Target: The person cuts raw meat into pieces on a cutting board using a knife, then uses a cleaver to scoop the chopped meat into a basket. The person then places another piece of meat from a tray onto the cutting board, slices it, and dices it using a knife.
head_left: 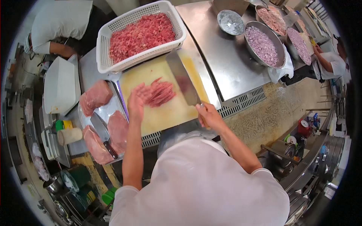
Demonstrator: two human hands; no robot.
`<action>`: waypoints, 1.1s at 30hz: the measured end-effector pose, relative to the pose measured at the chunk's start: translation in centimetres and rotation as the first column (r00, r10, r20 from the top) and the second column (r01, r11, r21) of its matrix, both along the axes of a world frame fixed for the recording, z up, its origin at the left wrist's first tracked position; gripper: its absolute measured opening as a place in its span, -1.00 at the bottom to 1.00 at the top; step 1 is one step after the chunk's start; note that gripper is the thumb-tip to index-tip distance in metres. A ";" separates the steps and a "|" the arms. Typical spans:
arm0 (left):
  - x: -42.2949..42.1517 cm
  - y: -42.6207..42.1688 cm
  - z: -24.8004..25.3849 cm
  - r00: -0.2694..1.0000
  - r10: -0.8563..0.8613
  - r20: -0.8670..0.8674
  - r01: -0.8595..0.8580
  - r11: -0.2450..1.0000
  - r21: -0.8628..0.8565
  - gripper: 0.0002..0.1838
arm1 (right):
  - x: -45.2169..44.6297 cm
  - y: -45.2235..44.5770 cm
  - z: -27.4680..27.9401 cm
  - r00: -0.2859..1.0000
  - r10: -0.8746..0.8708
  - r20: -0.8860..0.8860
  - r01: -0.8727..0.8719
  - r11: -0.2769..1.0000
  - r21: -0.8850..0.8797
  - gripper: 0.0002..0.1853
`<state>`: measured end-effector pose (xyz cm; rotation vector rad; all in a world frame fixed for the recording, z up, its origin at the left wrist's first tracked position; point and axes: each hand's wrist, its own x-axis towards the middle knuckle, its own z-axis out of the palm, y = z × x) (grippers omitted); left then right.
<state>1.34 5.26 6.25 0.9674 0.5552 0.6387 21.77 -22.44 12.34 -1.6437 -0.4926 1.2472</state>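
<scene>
My right hand (207, 116) is wrapped round the handle of a cleaver (183, 77), whose broad blade points away from me over the right side of a yellowed cutting board (158, 120). To the left of the blade lies a small pile of raw meat strips (161, 93). My left hand (138, 98) is at the pile's left edge, fingers stretched out and slightly blurred, seemingly touching the strips. A gap of bare board separates the pile from the cleaver.
Beyond the board stands a white perforated basket (103, 49) of diced meat (141, 35). At left, a metal tray (116, 87) holds large meat pieces (95, 97) and a knife (100, 128). Bowls of chopped onion (262, 45) sit at right. Co-workers (62, 22) stand on both sides.
</scene>
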 end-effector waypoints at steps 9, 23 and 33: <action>5.1 -2.8 1.9 0.638 0.406 -0.655 0.647 0.179 0.741 -0.16 | -0.2 0.9 1.7 0.946 0.227 0.231 -0.154 0.944 -0.292 -0.40; 7.7 -1.9 -1.3 0.533 0.645 -0.547 0.582 0.190 0.791 -0.73 | 1.6 4.6 0.8 0.776 0.354 0.522 -0.330 0.933 -0.141 -0.45; 7.4 -2.0 -0.8 0.567 0.594 -0.570 0.562 0.227 0.795 -0.73 | 2.0 7.2 5.6 0.810 0.471 0.350 -0.345 0.865 -0.365 -0.45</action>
